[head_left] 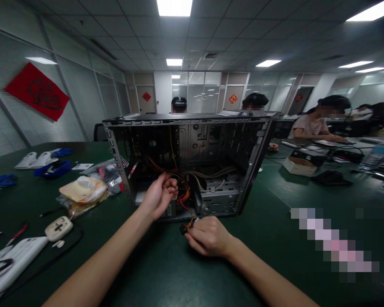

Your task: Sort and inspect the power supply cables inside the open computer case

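An open computer case [187, 121] lies before me on the green table, its bare side facing me. At the power supply [170, 209], my left hand [161, 195] reaches in with curled fingers against the bundle of brown and black wires [181, 175]. What its fingertips pinch is hidden. In front of the case's lower edge, my right hand [210, 236] is closed on a power cable [190, 217] with red, yellow and black wires. The cable's black connector [183, 229] sticks out by the fingertips. Grey cables [211, 174] run above the metal drive cage [219, 201].
To the left are plastic bags [83, 192], a blue tray [53, 168], a beige power strip [59, 228], a white device [16, 266] and a black cord. A cardboard box [299, 164] and black cap [331, 178] lie right. Other people [320, 121] sit beyond.
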Demonstrator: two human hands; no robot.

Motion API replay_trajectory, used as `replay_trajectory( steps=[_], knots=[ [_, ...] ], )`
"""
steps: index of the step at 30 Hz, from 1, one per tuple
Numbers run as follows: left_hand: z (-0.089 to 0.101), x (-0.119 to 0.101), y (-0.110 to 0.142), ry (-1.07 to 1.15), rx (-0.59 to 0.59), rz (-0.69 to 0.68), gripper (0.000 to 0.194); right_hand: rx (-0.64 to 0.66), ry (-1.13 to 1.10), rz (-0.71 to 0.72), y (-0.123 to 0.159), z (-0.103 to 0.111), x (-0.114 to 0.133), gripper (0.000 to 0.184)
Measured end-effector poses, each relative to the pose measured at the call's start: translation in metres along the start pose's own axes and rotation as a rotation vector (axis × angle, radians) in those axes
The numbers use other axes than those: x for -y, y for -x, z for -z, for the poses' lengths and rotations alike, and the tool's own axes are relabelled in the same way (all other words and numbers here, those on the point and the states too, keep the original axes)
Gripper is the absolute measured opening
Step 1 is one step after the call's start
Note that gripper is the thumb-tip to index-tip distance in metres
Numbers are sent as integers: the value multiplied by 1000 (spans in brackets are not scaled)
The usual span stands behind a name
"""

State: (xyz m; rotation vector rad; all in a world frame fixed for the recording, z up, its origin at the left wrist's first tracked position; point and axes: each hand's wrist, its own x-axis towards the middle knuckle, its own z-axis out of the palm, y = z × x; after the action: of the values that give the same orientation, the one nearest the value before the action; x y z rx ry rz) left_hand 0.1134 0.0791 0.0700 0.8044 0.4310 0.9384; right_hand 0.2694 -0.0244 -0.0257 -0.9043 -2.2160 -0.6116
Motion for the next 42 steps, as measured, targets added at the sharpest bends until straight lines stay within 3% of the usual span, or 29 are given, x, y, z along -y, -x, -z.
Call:
replay_trajectory(
  steps=[5,11,18,22,25,31,36,40,42],
  knots=[
    [-7,-5,-6,70,-2,57,30,43,-35,-12,8,-5,-1,36],
    [9,8,16,73,68,-76,27,27,-70,-87,10,-3,-5,37],
    [46,56,59,-556,261,-196,42,-49,-179,-160,11,6,-10,41],
    [56,71,62,-1051,396,-366,32,-173,-286,-231,8,11,-6,62],
    [57,74,59,-1229,461,-417,24,-117,-428,-265,4,13,0,59],
    [59,71,60,-1320,481,-388,29,-88,-570,-385,-1,11,8,49],
    [60,72,64,-1308,492,-373,35,-71,-657,-505,0,6,15,25],
    [67,74,68,-1256,417,-448,49,-97,-637,-427,-3,1,19,17],
    [69,72,71,-1201,358,-545,45,-95,-589,-344,-3,-3,18,21]
  ],
)
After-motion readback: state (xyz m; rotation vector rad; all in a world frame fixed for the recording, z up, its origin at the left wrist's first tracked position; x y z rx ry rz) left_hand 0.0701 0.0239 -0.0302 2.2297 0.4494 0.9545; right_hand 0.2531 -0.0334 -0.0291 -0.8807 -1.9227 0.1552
